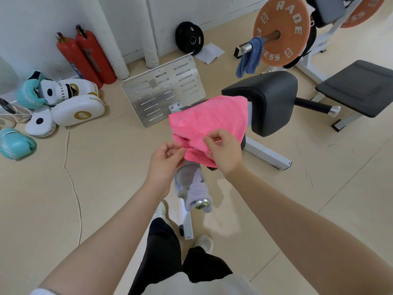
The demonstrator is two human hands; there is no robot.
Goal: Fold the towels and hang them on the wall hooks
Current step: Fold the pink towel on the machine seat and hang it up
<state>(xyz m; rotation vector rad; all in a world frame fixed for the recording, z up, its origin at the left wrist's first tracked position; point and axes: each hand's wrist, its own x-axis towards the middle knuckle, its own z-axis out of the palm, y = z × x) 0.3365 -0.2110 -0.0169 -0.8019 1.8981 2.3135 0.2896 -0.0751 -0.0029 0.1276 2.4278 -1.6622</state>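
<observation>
A gym floor point(110, 171) of pale tiles spreads under a person standing over a black-padded exercise machine point(263, 99), with a flat bench point(359, 86) to its right. An orange weight plate point(280, 30) sits on a barbell behind, and a blue towel point(249, 58) hangs from the bar's end, draping straight down. A slotted metal plate point(163, 90) leans near two red fire extinguishers point(85, 56) against the wall, beside white strike pads point(78, 111) and teal boxing gloves point(14, 143).

Held in the air above the machine's frame is a pink towel point(208, 118), bunched and partly folded, its long axis running from the lower left up to the right, the far corner pointing toward the black pad. The left hand point(165, 160) pinches the towel's near lower edge between thumb and forefinger; the right hand point(223, 150) pinches a fold just beside it, fingers curled. Below the hands, a grey towel point(191, 184) drapes over a chrome-capped bar point(201, 204), hanging toward the floor.
</observation>
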